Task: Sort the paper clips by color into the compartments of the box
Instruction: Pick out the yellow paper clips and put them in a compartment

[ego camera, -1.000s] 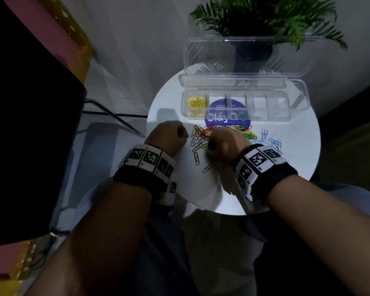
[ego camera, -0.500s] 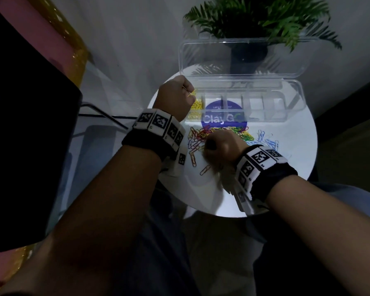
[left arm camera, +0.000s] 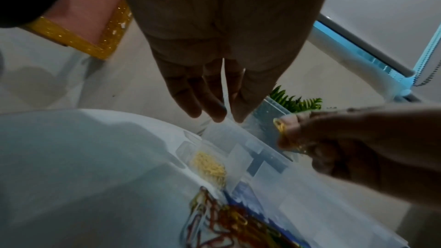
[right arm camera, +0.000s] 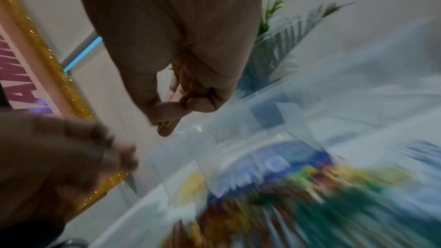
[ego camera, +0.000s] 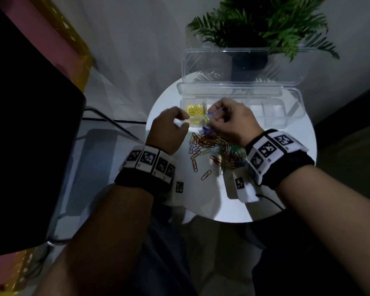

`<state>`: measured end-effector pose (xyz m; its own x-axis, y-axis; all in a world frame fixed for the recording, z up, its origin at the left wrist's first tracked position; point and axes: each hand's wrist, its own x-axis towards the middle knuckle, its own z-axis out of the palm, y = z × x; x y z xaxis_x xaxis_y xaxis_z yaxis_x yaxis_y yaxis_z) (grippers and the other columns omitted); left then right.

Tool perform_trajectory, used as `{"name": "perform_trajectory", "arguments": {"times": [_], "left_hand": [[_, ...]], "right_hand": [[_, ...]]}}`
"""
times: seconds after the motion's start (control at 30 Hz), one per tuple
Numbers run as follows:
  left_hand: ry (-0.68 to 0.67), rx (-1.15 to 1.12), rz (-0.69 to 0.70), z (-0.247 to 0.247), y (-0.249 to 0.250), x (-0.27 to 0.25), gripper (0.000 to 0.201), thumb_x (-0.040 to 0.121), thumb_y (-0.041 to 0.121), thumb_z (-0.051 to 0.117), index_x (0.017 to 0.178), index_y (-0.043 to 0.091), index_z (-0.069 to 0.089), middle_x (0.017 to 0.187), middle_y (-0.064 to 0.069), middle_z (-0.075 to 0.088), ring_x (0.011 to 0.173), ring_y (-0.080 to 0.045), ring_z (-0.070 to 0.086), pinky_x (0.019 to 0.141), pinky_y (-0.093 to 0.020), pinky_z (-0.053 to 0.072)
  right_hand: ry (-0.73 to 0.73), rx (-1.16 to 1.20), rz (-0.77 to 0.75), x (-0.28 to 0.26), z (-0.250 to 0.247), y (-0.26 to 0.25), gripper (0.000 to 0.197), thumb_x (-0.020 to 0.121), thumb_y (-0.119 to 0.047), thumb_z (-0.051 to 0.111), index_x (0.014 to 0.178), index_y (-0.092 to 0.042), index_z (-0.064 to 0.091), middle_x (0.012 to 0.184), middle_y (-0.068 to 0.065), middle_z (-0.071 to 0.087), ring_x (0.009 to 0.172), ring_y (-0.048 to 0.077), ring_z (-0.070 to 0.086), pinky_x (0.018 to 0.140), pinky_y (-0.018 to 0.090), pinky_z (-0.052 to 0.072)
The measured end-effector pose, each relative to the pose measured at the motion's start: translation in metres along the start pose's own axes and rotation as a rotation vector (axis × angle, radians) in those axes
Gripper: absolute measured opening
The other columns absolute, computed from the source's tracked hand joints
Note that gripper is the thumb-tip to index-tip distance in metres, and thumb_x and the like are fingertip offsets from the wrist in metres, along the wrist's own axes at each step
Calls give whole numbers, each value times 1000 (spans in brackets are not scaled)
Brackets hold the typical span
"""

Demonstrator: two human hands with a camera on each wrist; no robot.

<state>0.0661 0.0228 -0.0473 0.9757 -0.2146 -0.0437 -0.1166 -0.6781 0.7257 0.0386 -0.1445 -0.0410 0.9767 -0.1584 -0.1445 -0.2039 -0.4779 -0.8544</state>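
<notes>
Right hand [ego camera: 229, 122]: I am now pinching yellow clips [left arm camera: 279, 126], lifted from the pile [ego camera: 214, 146], over the box [ego camera: 273, 116].
Left hand [ego camera: 169, 129]: I am drawing it back, fingers relaxed, holding nothing.
Meaning: more yellow is going to the far-left compartment [ego camera: 195, 111].

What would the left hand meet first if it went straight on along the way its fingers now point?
Probably the clear box: the left hand points its straight fingers at the near left end, just beyond the yellow clips. Depth is uncertain.

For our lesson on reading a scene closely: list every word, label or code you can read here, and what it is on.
"AM…", cut off and uncertain, on the pink sign.
White lettering on the blue sticker: too blurred to read.
Square codes on the wrist bands: small print unreadable.
</notes>
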Motion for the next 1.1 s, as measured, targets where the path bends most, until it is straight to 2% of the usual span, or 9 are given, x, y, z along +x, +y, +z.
{"name": "perform_trajectory", "arguments": {"times": [0.13, 0.2, 0.27, 0.4, 0.5, 0.63, 0.73, 0.83, 1.1], "left_hand": [[-68, 19, -54, 1, -9, -8, 14, 87, 16, 60, 99, 16, 65, 103, 4, 67, 59, 1, 49, 67, -12, 34], [-94, 34, -72, 2, -11, -9, 14, 87, 17, 60, 100, 16, 65, 105, 4, 67, 65, -4, 52, 68, -11, 34], [-116, 55, -91, 1, -13, -10, 14, 87, 17, 60, 100, 16, 65, 106, 2, 66, 78, -9, 55, 75, -13, 36], [-177, 96, -119, 4, -14, -11, 11, 85, 15, 60, 95, 13, 65, 102, -3, 67, 89, -17, 60, 80, -21, 41], [-279, 139, -74, 11, -12, -14, 9, 83, 15, 62, 90, 15, 67, 97, -5, 68, 87, -19, 62, 79, -22, 44], [-391, 215, -11, 23, -4, -20, 13, 83, 18, 63, 94, 17, 70, 100, -5, 63, 87, -18, 59, 79, -22, 42], [-424, 315, 31, 33, -1, -21, 20, 85, 23, 60, 103, 20, 68, 108, -6, 59, 101, -21, 57, 89, -28, 44], [-432, 389, 57, 38, 3, -21, 19, 84, 24, 59, 101, 23, 67, 111, -5, 58, 108, -23, 55, 93, -35, 46], [-408, 446, 41, 48, 11, -19, 14, 83, 14, 55, 91, 19, 65, 109, -6, 58, 106, -24, 55, 92, -36, 47]], "right_hand": [[9, 38, -59, 22, 1, -23, 13, 80, -1, 61, 88, -10, 66, 68, -1, 60, 57, 11, 57, 55, 14, 48], [44, -22, -98, 33, 4, -33, 12, 80, -2, 60, 87, -8, 67, 71, 0, 61, 58, 11, 56, 58, 17, 48], [51, -105, -122, 42, 8, -40, 14, 81, -2, 59, 90, -7, 68, 74, -1, 62, 63, 12, 58, 66, 22, 49], [25, -205, -147, 45, 10, -44, 18, 84, -9, 62, 100, -9, 70, 104, 5, 70, 84, 15, 63, 86, 27, 50], [47, -234, -178, 32, 2, -40, 13, 83, -10, 62, 93, -8, 70, 96, 5, 70, 79, 10, 57, 76, 19, 44], [-66, -383, -80, 6, -13, -19, 16, 85, -16, 58, 81, -4, 68, 87, 13, 70, 77, 20, 60, 73, 25, 46], [-244, -478, 62, -15, -19, 2, 18, 86, -19, 60, 87, -5, 71, 92, 12, 72, 88, 22, 65, 76, 24, 46], [-328, -544, 103, -28, -17, 18, 19, 86, -21, 61, 95, -8, 72, 100, 11, 71, 96, 23, 64, 74, 22, 41], [-248, -575, 83, -36, -11, 43, 18, 81, -20, 65, 93, -8, 70, 101, 15, 63, 95, 29, 60, 79, 28, 44]]}}
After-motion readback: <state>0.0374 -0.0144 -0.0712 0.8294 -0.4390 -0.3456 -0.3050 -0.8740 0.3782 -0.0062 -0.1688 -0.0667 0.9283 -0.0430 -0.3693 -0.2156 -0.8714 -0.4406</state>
